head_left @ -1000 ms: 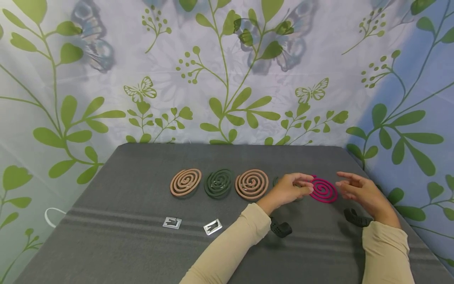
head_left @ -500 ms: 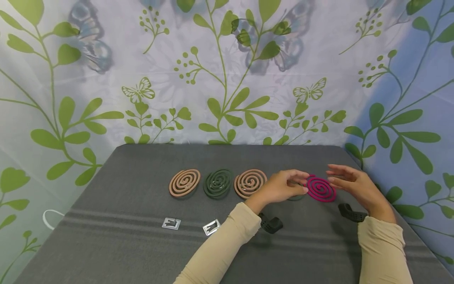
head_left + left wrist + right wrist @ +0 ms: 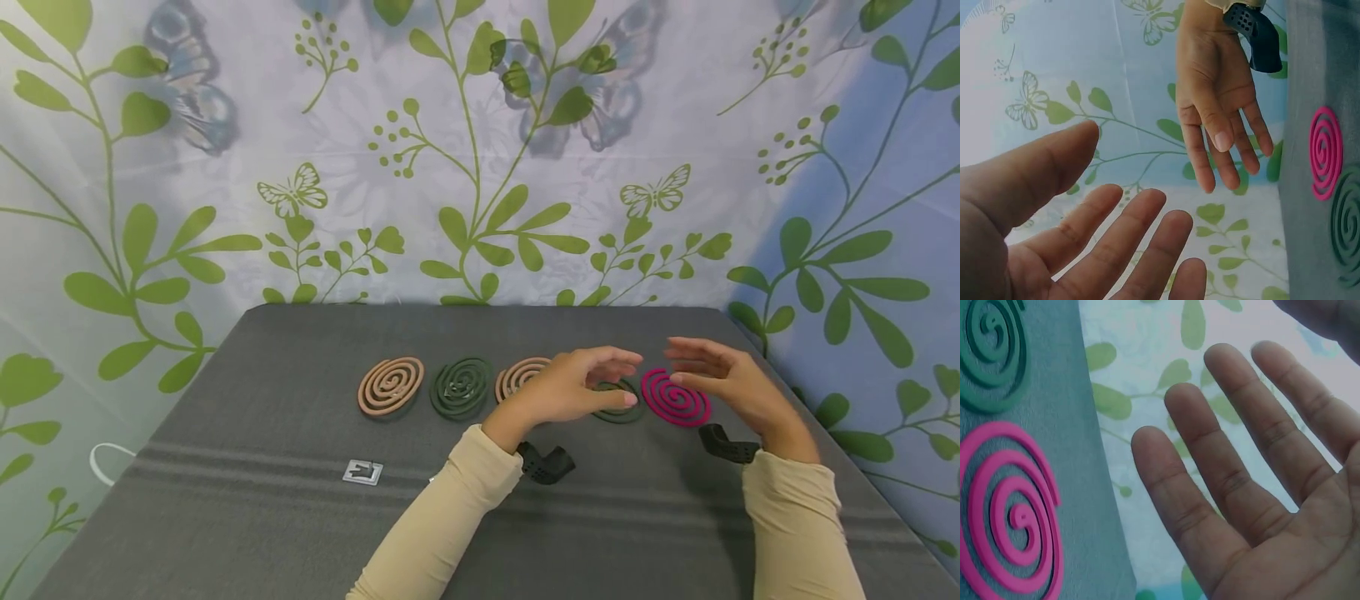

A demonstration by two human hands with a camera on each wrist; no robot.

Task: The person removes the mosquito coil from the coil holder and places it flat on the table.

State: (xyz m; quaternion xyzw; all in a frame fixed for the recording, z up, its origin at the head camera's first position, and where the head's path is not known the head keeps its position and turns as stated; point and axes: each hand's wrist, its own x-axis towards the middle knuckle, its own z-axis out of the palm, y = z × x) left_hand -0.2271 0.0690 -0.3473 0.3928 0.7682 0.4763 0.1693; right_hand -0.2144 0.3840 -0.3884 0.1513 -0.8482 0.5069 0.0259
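Over the right part of the table (image 3: 225, 533), in the head view, the left hand (image 3: 558, 387) and the right hand (image 3: 738, 383) hover side by side with a gap between them. Both are free, fingers loosely extended and gently bent. The pink coil (image 3: 678, 398) lies flat on the table, its upper edge partly covered from sight by the right hand. Just to its left lies the right green coil (image 3: 619, 420), partly behind the left hand. Further left come the right peach coil (image 3: 513, 379), also partly covered, the left green coil (image 3: 461, 388) and the left peach coil (image 3: 391, 386). Nearer the person lies a metal clip (image 3: 362, 472). Each wrist wears a black strap (image 3: 547, 464).

From the left wrist, the left hand's fingers are spread, thumb well apart; across from it the right hand shows its palm. Pink coil and right green coil sit at the right edge, clear of both hands.

From the right wrist, four straight fingers fan out, with the same two coils at the left.
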